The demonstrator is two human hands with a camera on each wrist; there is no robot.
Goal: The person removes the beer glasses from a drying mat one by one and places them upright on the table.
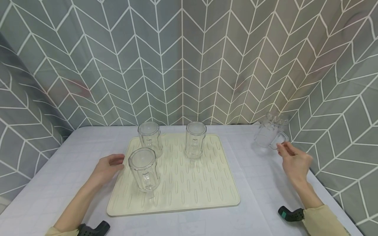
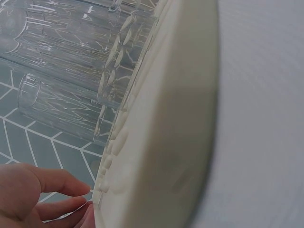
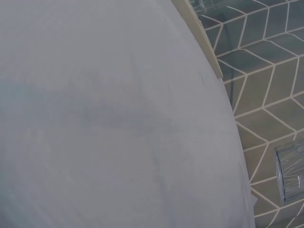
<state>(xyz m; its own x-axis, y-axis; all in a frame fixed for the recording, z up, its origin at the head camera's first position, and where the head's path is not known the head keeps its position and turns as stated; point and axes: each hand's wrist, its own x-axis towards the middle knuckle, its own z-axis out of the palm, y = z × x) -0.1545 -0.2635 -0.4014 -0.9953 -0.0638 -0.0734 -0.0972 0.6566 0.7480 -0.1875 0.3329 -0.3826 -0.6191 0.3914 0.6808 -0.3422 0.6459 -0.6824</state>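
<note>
My right hand (image 1: 296,162) pinches the handle of a clear glass mug (image 1: 267,132) at the table's far right; the mug leans in the head view. Part of a glass (image 3: 290,173) shows at the right edge of the right wrist view. My left hand (image 1: 107,168) is at the left edge of a cream ridged mat (image 1: 189,193), its fingers loosely bent and holding nothing. In the left wrist view those fingers (image 2: 61,183) come right up to the mat's rim. Nearest that hand on the mat is a front-left glass mug (image 1: 144,168), handle facing me.
Two more glass mugs stand toward the back of the mat, one at left (image 1: 150,137) and one nearer the middle (image 1: 195,139). A white cloth (image 1: 224,223) covers the table. A grey patterned curtain (image 1: 183,65) closes off the back and both sides.
</note>
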